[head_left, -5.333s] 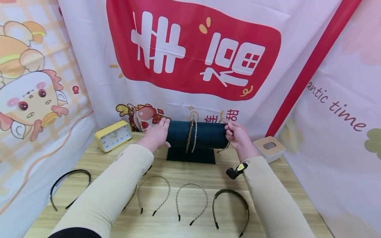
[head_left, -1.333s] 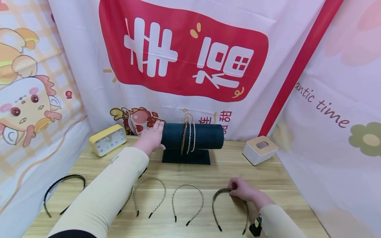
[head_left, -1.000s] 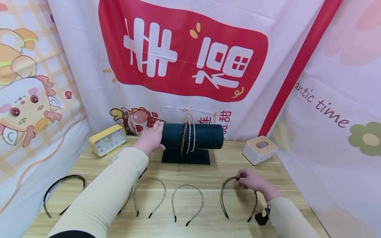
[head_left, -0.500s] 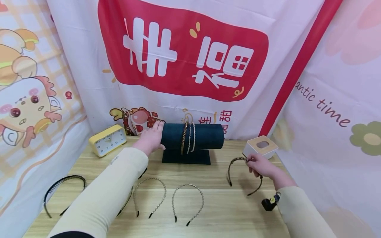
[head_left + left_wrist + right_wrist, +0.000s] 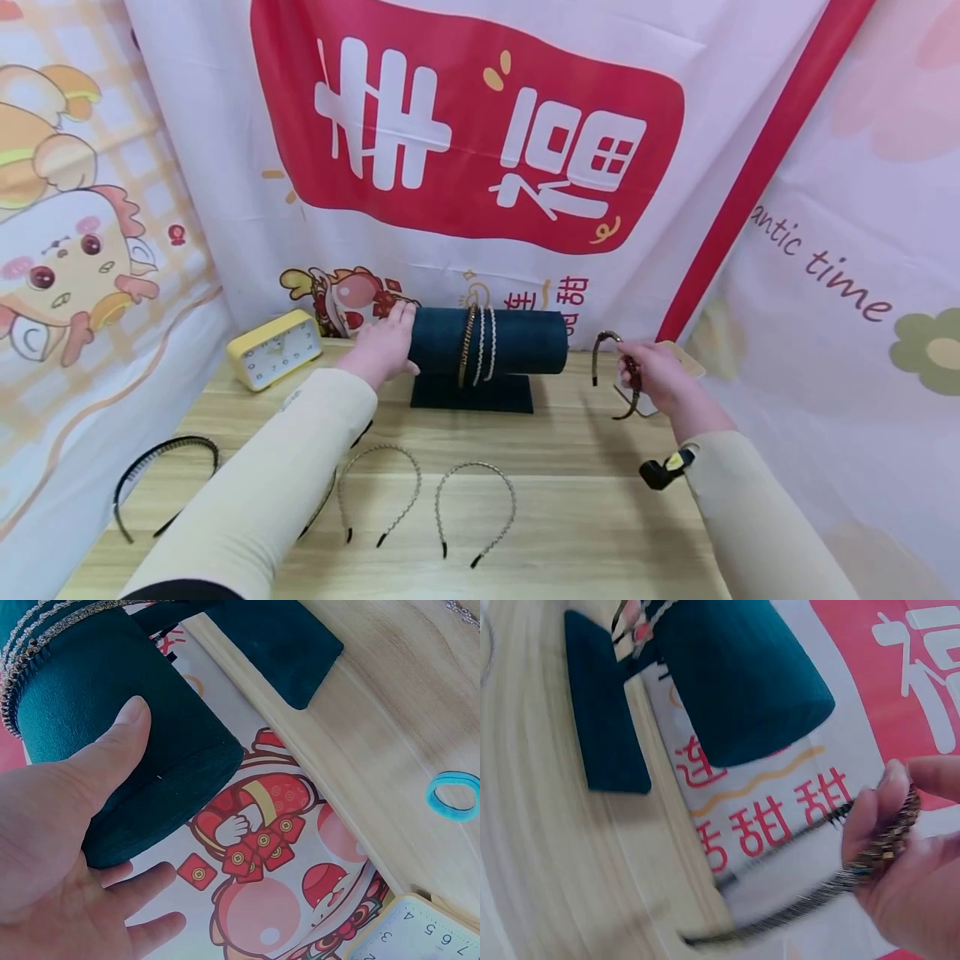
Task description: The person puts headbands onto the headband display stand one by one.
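Observation:
My right hand pinches a dark brown-gold ridged headband near its top, in the air just right of the display roll. In the right wrist view the headband is blurred, its two ends pointing toward the roll and table. The dark teal velvet roll lies sideways on its flat base. Around its middle hang a gold-brown headband and two pale braided headbands. My left hand rests on the roll's left end, thumb along the front, other fingers extended behind.
On the table lie two pale braided headbands and a black toothed headband; another is mostly behind my left sleeve. A yellow clock stands left, a wood-topped box behind my right hand. A blue ring lies near the clock.
My right hand has let go of a second pale headband, now on the roll. It has lifted the brown-gold headband from the table and carried it up beside the roll. My left hand stays put.

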The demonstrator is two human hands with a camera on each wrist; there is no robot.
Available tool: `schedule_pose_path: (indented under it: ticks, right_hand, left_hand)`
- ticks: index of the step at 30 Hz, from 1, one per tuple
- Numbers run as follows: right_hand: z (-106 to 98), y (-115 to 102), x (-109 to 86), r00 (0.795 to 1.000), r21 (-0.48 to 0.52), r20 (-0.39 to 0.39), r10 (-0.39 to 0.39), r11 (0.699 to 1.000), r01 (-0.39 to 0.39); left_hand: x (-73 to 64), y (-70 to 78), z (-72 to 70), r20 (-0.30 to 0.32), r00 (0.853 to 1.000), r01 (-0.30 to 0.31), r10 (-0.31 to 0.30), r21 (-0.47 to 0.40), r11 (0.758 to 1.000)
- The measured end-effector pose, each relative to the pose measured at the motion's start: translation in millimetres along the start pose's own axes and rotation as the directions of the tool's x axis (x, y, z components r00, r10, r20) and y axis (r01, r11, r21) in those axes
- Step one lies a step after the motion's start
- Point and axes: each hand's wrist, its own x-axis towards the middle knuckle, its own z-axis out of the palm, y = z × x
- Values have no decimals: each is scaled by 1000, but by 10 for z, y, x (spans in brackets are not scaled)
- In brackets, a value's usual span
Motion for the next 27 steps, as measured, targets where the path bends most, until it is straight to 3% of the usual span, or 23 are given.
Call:
schedule_pose_path:
  ticks: [4,9,24,27]
  right_hand:
    - [94,-42,60,1000,199,16,-10,980,6]
    - [237,-50,135,998,292,-32,-48,955,56]
    - [714,-119,479,986,334,-163,-37,938,90]
    - [815,-143,518,983,296,-176,-42,951,94]
  left_hand:
    - [-2,-4,8,2,1000,1,-1,-3,1000]
    - [15,-18,17,0,1000,-6,6,1,1000]
    - [42,-19,32,-1,1000,4,-4,5,1000]
    - [49,-21,40,-1,1000,6,-6,5,1000]
